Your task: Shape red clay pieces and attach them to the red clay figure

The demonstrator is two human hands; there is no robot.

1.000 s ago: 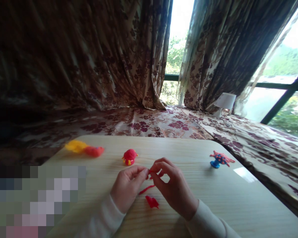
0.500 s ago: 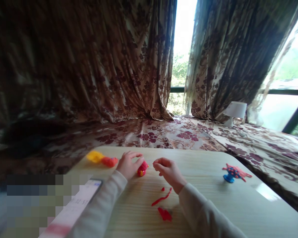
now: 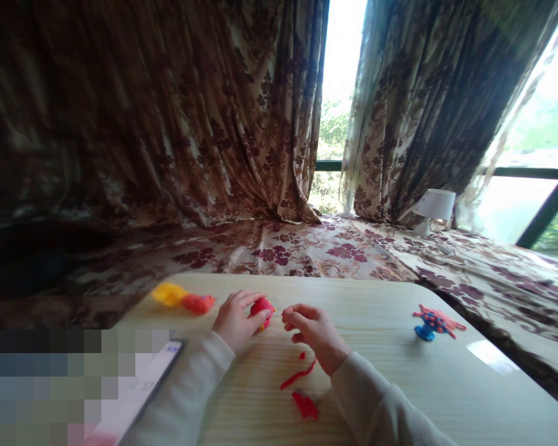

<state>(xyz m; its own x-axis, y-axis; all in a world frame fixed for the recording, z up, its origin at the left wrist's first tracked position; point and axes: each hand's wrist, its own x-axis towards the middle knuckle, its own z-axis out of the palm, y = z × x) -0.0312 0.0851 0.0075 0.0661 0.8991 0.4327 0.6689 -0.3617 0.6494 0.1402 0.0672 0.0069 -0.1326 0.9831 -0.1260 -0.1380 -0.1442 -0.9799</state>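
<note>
My left hand [image 3: 238,321] is closed around a round red clay figure [image 3: 261,306] with small yellow parts, its thumb across the near side. Just right of the figure, my right hand [image 3: 309,327] pinches thumb and forefinger together on a tiny bit of red clay, mostly hidden by the fingertips. On the table below the right hand lie a thin red clay strip [image 3: 297,375], a small red crumb [image 3: 302,355] and a flattened, ragged red clay piece [image 3: 305,405].
An orange-red clay figure with a yellow tail [image 3: 198,303] lies at the table's back left. A pink and blue clay model [image 3: 434,322] stands on the right. A phone [image 3: 142,387] lies at the near left, partly blurred out. Behind are a white lamp [image 3: 436,204] and patterned curtains.
My hands have come apart from pinching the red clay together. My left hand has moved to the red figure and taken hold of it; my right hand has come close beside it.
</note>
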